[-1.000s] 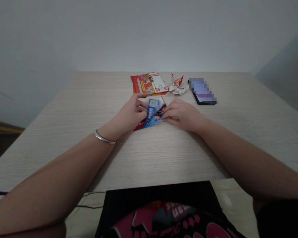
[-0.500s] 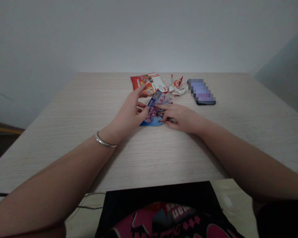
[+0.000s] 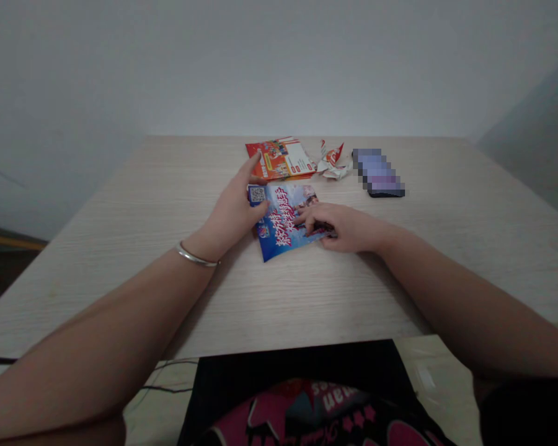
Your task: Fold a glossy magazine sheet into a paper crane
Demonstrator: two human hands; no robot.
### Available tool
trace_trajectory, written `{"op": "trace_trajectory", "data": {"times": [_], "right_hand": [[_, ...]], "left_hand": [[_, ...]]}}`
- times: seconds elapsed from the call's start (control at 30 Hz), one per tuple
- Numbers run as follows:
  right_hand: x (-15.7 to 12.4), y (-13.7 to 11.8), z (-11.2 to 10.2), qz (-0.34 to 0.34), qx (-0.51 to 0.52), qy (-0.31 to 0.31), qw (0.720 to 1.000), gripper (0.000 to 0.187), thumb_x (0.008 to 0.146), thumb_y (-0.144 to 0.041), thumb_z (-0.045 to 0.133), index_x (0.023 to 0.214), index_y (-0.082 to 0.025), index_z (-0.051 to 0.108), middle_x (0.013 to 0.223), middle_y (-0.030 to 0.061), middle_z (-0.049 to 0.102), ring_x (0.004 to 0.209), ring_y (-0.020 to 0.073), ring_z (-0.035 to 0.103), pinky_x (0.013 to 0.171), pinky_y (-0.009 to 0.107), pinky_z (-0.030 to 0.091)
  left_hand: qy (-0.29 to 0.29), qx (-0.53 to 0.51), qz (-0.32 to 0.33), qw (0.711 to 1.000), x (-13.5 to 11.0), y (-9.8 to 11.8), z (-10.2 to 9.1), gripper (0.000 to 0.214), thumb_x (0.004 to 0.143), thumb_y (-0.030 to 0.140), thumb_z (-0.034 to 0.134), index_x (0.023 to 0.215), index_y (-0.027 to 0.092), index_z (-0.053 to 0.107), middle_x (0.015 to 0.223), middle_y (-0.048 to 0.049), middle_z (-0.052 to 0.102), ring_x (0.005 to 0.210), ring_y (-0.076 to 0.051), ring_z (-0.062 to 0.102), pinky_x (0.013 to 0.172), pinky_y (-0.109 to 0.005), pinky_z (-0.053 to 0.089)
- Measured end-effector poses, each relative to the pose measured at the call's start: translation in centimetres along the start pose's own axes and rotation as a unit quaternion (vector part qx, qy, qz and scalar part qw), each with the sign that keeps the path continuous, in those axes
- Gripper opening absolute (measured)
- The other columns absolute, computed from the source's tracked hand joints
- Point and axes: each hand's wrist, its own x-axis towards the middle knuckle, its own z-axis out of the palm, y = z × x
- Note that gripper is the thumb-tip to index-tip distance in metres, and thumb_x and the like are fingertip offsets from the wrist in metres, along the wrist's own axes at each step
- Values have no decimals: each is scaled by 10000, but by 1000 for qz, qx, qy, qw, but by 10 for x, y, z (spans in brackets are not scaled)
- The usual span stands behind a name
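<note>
A blue printed leaflet (image 3: 272, 238) with pink and white lettering and a QR code lies turned at a slant in the middle of the table. My left hand (image 3: 232, 210) grips its left edge, the thumb on top beside the code and the other fingers partly hidden behind. The index finger of that hand stretches to the corner of a stack of red and white leaflets (image 3: 279, 162). With curled fingers, my right hand (image 3: 348, 228) holds the blue leaflet's right side and covers part of its picture.
Crumpled red and white wrappers (image 3: 332, 162) lie to the right of the leaflet stack. A phone (image 3: 379, 173) with a blurred-out screen rests farther right. The pale wooden table (image 3: 134, 204) meets a wall at the back.
The blue leaflet has turned and now lies flatter, showing its lettering and QR code more fully. My left hand has shifted slightly left, and my right hand slightly right and nearer me.
</note>
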Motion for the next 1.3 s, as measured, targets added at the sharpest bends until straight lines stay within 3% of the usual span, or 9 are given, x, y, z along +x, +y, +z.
{"op": "trace_trajectory", "data": {"times": [0.1, 0.17, 0.33, 0.43, 0.57, 0.8, 1.1, 1.23, 1.3], "right_hand": [[0, -2, -4, 24, -68, 16, 997, 335, 776, -78, 594, 1079, -174, 700, 1177, 143, 757, 1093, 294, 701, 989, 473, 545], [-1, 0, -5, 15, -110, 19, 994, 340, 821, -125, 612, 1136, -184, 724, 1178, 130, 764, 1095, 296, 695, 1003, 481, 531], [-5, 3, -4, -32, -141, 17, 989, 329, 915, -268, 653, 1222, -201, 750, 1316, 105, 753, 1264, 285, 660, 1120, 478, 493], [-6, 1, -2, -43, -147, 8, 988, 351, 922, -278, 659, 1246, -182, 752, 1339, 123, 744, 1281, 286, 660, 1129, 480, 501], [-4, -3, 3, -67, -140, 8, 988, 422, 914, -265, 669, 1323, -173, 721, 1394, 139, 714, 1366, 296, 608, 1167, 499, 477], [0, -4, 6, -110, -148, 18, 983, 450, 934, -260, 636, 1375, -197, 701, 1420, 136, 701, 1358, 294, 613, 1155, 519, 486], [-2, 11, 6, -87, -47, 25, 995, 340, 993, -231, 570, 1262, -269, 775, 1365, 55, 747, 1315, 207, 657, 1191, 454, 468], [-2, 11, 6, -37, 55, 52, 996, 287, 1004, -285, 578, 1179, -295, 805, 1247, 9, 800, 1271, 178, 686, 1204, 413, 459], [-3, 10, 7, -5, 91, 66, 994, 259, 992, -309, 598, 1126, -310, 820, 1213, -4, 809, 1257, 190, 696, 1184, 419, 479]], "left_hand": [[-29, 33, -67, 997, 1, -1, -1, 872, 803, 80, 669, 1619, 193, 384, 1275, -117, 712, 861, -189, 670, 798, -332, 583], [-46, 38, -79, 995, 2, -2, -1, 862, 797, 79, 666, 1610, 181, 398, 1269, -119, 709, 823, -164, 657, 772, -310, 576], [-98, 46, -61, 992, 2, 0, -1, 858, 776, 44, 612, 1604, 137, 407, 1360, -150, 675, 922, -179, 670, 838, -312, 578], [-121, 80, -52, 988, 1, 5, -2, 745, 776, 51, 596, 1515, 117, 527, 1311, -151, 691, 993, -220, 677, 895, -343, 576], [-124, 150, -77, 978, -1, 12, -3, 610, 879, 211, 654, 1471, 95, 564, 1312, -189, 670, 1107, -285, 671, 1015, -425, 546], [-143, 170, -19, 975, -2, 5, 0, 787, 858, 344, 765, 1560, 129, 480, 1513, -186, 585, 1344, -330, 586, 1183, -463, 438], [-174, 86, -105, 975, 0, 15, -5, 768, 829, 239, 686, 1562, 153, 474, 1359, -140, 704, 1068, -247, 710, 907, -343, 559], [-211, 133, -81, 965, 2, 17, -7, 397, 865, 289, 593, 1214, 144, 715, 1201, -119, 767, 992, -252, 706, 907, -366, 537], [-218, 148, -77, 962, 2, 15, -7, 291, 875, 335, 566, 1027, 165, 747, 1061, -100, 789, 911, -255, 704, 858, -364, 538]]}}
